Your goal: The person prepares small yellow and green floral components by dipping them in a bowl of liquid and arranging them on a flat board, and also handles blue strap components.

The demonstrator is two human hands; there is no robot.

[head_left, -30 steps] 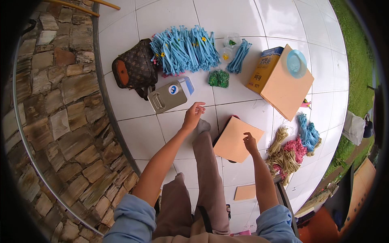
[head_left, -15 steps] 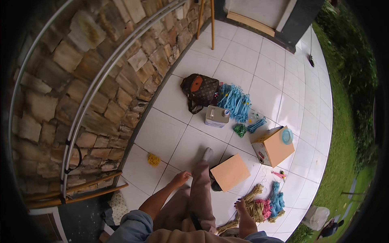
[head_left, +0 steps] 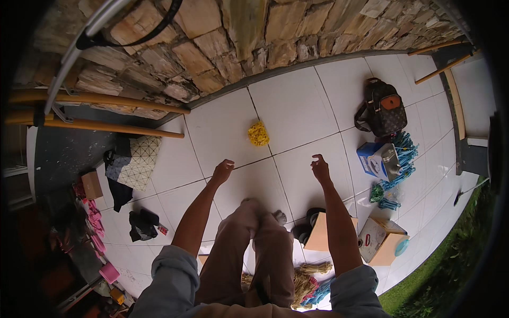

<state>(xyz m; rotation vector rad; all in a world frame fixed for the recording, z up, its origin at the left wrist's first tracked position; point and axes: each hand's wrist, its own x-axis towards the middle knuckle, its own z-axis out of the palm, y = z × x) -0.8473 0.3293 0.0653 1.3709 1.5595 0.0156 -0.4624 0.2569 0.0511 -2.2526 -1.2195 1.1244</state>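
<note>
A small bright yellow clump (head_left: 259, 134), flower-like in texture, lies on the white tiles ahead of me. My left hand (head_left: 224, 170) hovers short of it on the left, fingers loosely bent and nothing visible in them. On the other side, my right hand (head_left: 319, 168) is raised over the floor, its thumb and forefinger apart and empty. Neither hand touches the clump. Between my forearms are my legs, and behind them, partly hidden, lie tan fibre bundles (head_left: 314, 268) with pink and blue ones (head_left: 322, 290).
A stone wall (head_left: 207, 47) bounds the far side. Rightward are a brown backpack (head_left: 387, 111), a metal can (head_left: 380, 160), blue bundles (head_left: 405, 151), a cardboard box (head_left: 383, 241) and a flat board (head_left: 316, 236). Leftward are wooden poles (head_left: 116, 123), a patterned bag (head_left: 139, 161) and a black bag (head_left: 142, 225).
My body and view have turned left toward the stone wall. My right hand has left the fibre bundles and is now stretched forward, level with my left, with the yellow clump ahead between them.
</note>
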